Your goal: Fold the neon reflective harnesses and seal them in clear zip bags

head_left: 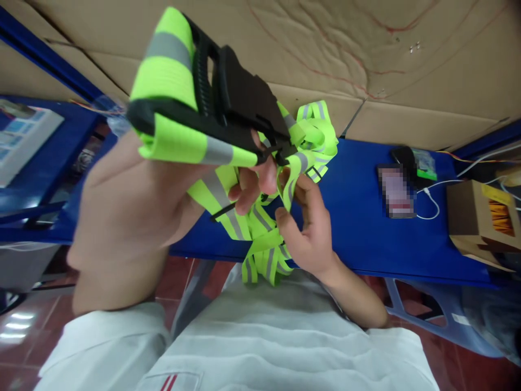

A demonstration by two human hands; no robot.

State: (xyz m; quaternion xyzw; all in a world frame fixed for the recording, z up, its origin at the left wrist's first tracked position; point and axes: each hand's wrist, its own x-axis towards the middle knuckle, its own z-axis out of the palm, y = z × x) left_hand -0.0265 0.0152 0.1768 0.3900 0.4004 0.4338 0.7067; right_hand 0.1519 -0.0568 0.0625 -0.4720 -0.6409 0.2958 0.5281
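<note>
My left hand (150, 184) is raised close to the camera, its fingers closed round a neon-yellow reflective strap (175, 136) with grey bands. A large black plastic buckle (252, 92) sits on that strap, above my fingertips. Lower and to the right, my right hand (309, 231) pinches another stretch of the webbing between thumb and fingers. More of the same strap (268, 255) hangs in loops over the table's front edge, and a bundle of it (317, 130) lies behind the hands. Part of my left fingers is hidden by the strap and buckle.
The blue table (358, 239) runs across the view, with cardboard (407, 65) standing behind it. To the right are a phone (396, 190) on a white cable, a black object, and an open cardboard box (480, 217). A plastic stool (431, 309) stands below.
</note>
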